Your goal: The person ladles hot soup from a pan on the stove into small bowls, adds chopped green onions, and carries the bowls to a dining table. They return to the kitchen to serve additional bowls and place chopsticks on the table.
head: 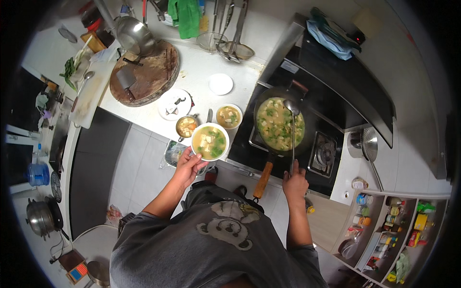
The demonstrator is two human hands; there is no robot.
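Note:
My left hand (189, 166) grips the rim of a white bowl (210, 142) filled with soup, tofu cubes and chopped greens. In my right hand (295, 181) is the long metal handle of a ladle (292, 107), whose head rests in the soup (272, 126) inside a dark wok (306, 138). The wok sits on the left burner, its wooden handle (265, 176) pointing towards me. Just beyond the held bowl, a second white bowl of tofu soup (229, 116) stands on the counter. A small metal cup with tofu (187, 126) is to its left.
A round wooden chopping block (151, 81) carries a cleaver (125, 80). Two white plates lie nearby, one with dark scraps (175, 104), one bare (220, 84). Strainers (241, 51) hang at the back. A black range hood (345, 79) overhangs the stove. Bottle shelves (383, 205) stand at right.

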